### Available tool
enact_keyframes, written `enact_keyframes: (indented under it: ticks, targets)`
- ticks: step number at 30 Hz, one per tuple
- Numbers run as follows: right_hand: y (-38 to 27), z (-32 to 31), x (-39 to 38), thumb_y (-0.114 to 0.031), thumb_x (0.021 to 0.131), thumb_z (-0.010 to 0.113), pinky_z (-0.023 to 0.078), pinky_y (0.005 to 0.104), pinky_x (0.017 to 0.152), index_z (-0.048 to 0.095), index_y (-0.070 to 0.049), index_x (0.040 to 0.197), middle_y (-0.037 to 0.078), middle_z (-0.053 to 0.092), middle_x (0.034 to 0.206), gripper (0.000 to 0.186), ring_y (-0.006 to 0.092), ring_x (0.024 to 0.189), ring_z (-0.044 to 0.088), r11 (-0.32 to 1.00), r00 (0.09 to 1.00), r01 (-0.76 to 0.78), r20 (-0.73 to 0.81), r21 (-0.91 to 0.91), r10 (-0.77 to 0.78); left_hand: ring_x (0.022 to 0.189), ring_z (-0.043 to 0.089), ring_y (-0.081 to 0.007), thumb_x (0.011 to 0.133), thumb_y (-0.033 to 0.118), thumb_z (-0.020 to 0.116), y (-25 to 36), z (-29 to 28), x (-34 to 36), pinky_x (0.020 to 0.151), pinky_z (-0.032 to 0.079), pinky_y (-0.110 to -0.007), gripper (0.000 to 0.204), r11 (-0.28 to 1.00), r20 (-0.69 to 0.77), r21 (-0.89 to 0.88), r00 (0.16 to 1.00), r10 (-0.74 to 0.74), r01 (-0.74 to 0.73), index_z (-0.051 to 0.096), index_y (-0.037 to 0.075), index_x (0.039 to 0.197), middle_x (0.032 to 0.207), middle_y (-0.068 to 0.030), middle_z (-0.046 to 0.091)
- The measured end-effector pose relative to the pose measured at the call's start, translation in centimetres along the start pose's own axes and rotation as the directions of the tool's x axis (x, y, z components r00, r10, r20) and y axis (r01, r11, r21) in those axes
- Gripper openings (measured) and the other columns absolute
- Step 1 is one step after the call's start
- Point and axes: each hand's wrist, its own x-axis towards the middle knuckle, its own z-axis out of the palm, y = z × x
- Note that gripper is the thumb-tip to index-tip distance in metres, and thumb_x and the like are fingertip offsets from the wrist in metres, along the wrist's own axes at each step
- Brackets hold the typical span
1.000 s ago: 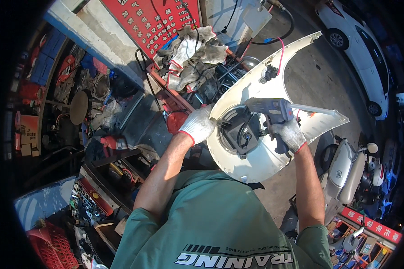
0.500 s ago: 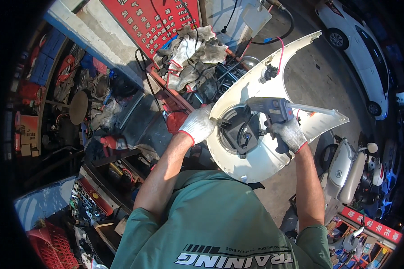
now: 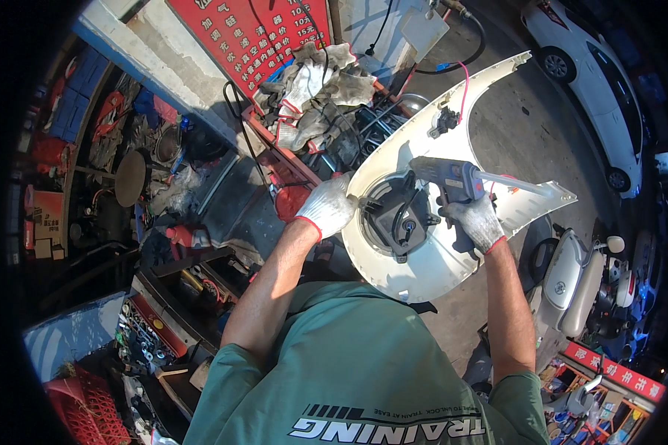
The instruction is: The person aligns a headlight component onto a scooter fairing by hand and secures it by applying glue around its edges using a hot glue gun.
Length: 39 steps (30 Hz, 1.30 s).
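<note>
A cream-white scooter body panel (image 3: 441, 259) is held up in front of me, its inner side facing me. A dark headlight housing (image 3: 395, 222) with a wire loop sits in its wide round end. My left hand (image 3: 326, 206), in a white knit glove, is closed on the panel's left edge beside the housing. My right hand (image 3: 476, 221), gloved too, is wrapped around the grip of a blue-grey hot glue gun (image 3: 447, 175). Out of its back sticks a long translucent glue stick (image 3: 523, 184). The gun's front end lies over the housing's upper right; its tip is hard to make out.
Beyond the panel, a red tool cart (image 3: 282, 157) carries a heap of used gloves (image 3: 308, 93). A small black part with a pink wire (image 3: 445, 121) is on the panel's far arm. Parked scooters (image 3: 568, 278) and a white car (image 3: 597, 81) stand at right; cluttered shelves (image 3: 89, 170) at left.
My right hand has shifted the glue gun slightly to the right and tilted it, its front end drawing back a little from the housing. The left hand and the panel stay put.
</note>
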Motion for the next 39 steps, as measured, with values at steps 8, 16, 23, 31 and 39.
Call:
enact_keyframes:
  ticks: [8,16,23,31,39]
  targets:
    - [2.1,-0.1,0.1,0.001,0.077,0.067,0.058,0.0316,0.062,0.065,0.009,0.111,0.016,0.073,0.094,0.034,0.021,0.072,0.07,0.975,0.999,-0.025,-0.026,0.222,0.031,0.105,0.065,-0.0438,0.09,0.014,0.051,0.1,0.0,0.0,0.091,0.052,-0.048,0.036,1.0,0.009,-0.027,1.0,-0.006,0.007,0.06,-0.002,0.12,0.114,-0.0284,0.067]
    - [3.9,1.3,-0.7,-0.01,0.079,0.063,0.055,0.0312,0.06,0.071,0.002,0.092,0.011,0.069,0.085,0.019,0.0205,0.069,0.067,0.904,0.991,0.027,-0.127,0.427,0.031,0.105,0.065,-0.0439,0.09,0.016,0.053,0.7,-0.4,-0.2,0.09,0.052,-0.048,0.035,1.0,0.015,-0.023,1.0,-0.014,0.014,0.06,-0.004,0.118,0.111,-0.0291,0.067]
    - [5.1,1.6,-0.5,-0.007,0.082,0.061,0.061,0.0381,0.075,0.062,0.006,0.116,0.018,0.07,0.101,0.037,0.0271,0.083,0.071,0.74,0.975,-0.159,-0.014,0.653,0.222,0.104,0.065,-0.0444,0.09,0.017,0.055,1.4,-0.7,-0.4,0.09,0.052,-0.048,0.035,0.999,0.017,0.013,0.999,-0.04,0.039,0.061,-0.006,0.116,0.109,-0.0303,0.067]
    - [3.8,2.0,-1.4,-0.009,0.08,0.061,0.062,0.0423,0.076,0.058,0.004,0.124,0.019,0.068,0.103,0.046,0.0323,0.089,0.072,0.635,0.986,-0.125,0.026,0.762,0.163,0.105,0.065,-0.0437,0.088,0.018,0.055,0.8,-0.4,-0.4,0.091,0.051,-0.046,0.038,0.998,-0.016,-0.025,0.998,-0.053,0.053,0.062,-0.006,0.117,0.109,-0.0311,0.067]
    - [4.7,2.1,-1.9,-0.009,0.079,0.061,0.062,0.0473,0.076,0.054,0.003,0.128,0.023,0.067,0.104,0.051,0.0349,0.088,0.072,0.547,0.991,-0.067,-0.009,0.834,0.134,0.11,0.063,-0.0438,0.088,0.019,0.056,1.3,-0.6,-0.4,0.093,0.05,-0.046,0.04,0.997,-0.004,-0.008,0.997,-0.078,0.078,0.062,-0.006,0.118,0.114,-0.031,0.066]
